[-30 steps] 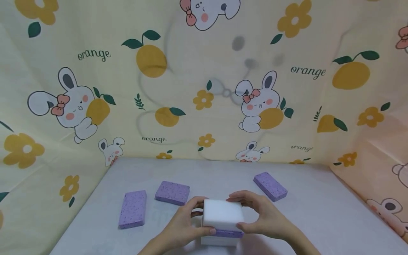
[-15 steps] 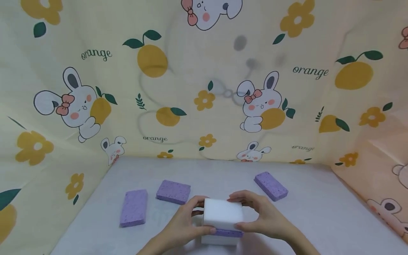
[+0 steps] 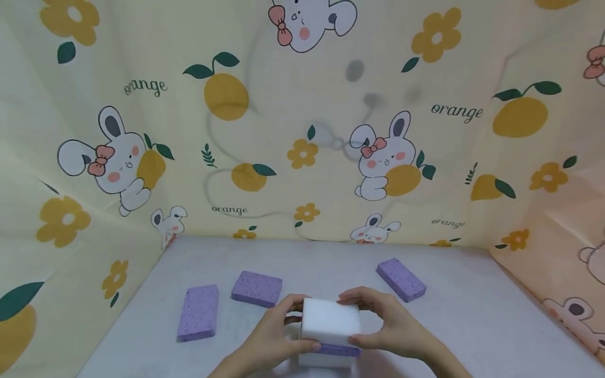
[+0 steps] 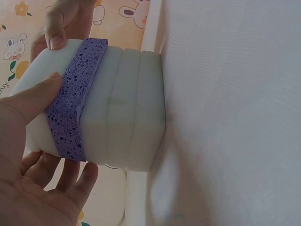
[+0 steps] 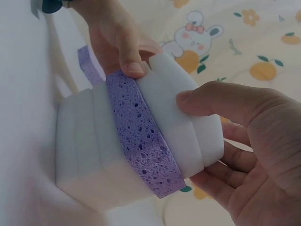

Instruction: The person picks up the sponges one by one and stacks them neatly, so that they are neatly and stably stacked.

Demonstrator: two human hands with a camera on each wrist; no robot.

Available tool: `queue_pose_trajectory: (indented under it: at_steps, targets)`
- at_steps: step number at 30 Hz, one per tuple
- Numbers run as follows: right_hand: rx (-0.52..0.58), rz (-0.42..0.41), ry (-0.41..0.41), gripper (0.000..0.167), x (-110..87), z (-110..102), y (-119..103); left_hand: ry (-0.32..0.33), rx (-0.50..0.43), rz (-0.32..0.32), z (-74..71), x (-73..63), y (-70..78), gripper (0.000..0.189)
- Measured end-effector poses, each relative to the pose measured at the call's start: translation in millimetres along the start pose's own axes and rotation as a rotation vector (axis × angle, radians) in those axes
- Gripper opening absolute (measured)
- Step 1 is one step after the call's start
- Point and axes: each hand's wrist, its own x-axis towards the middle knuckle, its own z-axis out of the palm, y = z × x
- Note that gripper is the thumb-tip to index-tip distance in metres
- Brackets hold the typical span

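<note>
A stack of sponges stands on the white table, in front of me. Three white sponges (image 4: 122, 103) form its base, a speckled purple sponge (image 5: 136, 136) lies across them, and two white sponges (image 5: 171, 113) sit on top. My left hand (image 3: 271, 336) grips the stack from the left, its thumb on the purple layer and its fingers round the far side. From the right, my right hand (image 3: 389, 323) holds the upper white sponges between thumb and fingers. In the right wrist view the purple sponge is tilted and juts past the white ones.
Two loose purple sponges lie to the left, one upright in view (image 3: 198, 312) and one crosswise (image 3: 257, 288). A third purple sponge (image 3: 401, 279) lies at the back right. Patterned cloth (image 3: 283, 105) walls the back and sides of the table (image 3: 454, 299).
The head view has shifted slightly. Both hands keep their hold on the stack, with hardly any visible movement, and the loose sponges stay in place.
</note>
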Motion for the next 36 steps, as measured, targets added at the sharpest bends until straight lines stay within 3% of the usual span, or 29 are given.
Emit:
queue_pose_trajectory:
  at_steps: [7, 16, 20, 23, 26, 30, 33, 36]
  targets:
    - [0.003, 0.025, -0.003, 0.055, -0.9, 1, -1, -0.011, -0.007, -0.015, -0.3, 0.0, 1.7, 0.064]
    - [-0.018, -0.004, -0.007, 0.055, -0.5, -1, 1, -0.043, 0.038, -0.018, -5.1, 1.6, 3.3, 0.069]
    - [-0.018, 0.018, -0.009, 0.056, -1.5, -1, 0, -0.099, 0.094, -0.059, -20.7, 1.1, 7.2, 0.073]
    - [-0.018, 0.021, -0.009, 0.057, -1.4, -1, 1, -0.118, 0.135, -0.087, -43.6, 0.0, 8.8, 0.073]
    - [-0.013, 0.012, -0.007, 0.056, -0.7, -1, 1, -0.068, 0.152, -0.096, -71.4, -2.2, 5.3, 0.068]
    - [-0.005, -0.008, -0.011, 0.056, -0.3, 1, 1, 0.083, 0.187, -0.086, -104.8, -7.0, -7.0, 0.061]
    - [-0.008, -0.01, -0.009, 0.056, -1.2, 1, 2, 0.178, 0.222, -0.115, -122.0, -9.1, -17.5, 0.058]
    - [-0.01, 0.003, -0.004, 0.056, -2.6, 1, 2, 0.206, 0.236, -0.166, -131.3, -9.3, -26.5, 0.058]
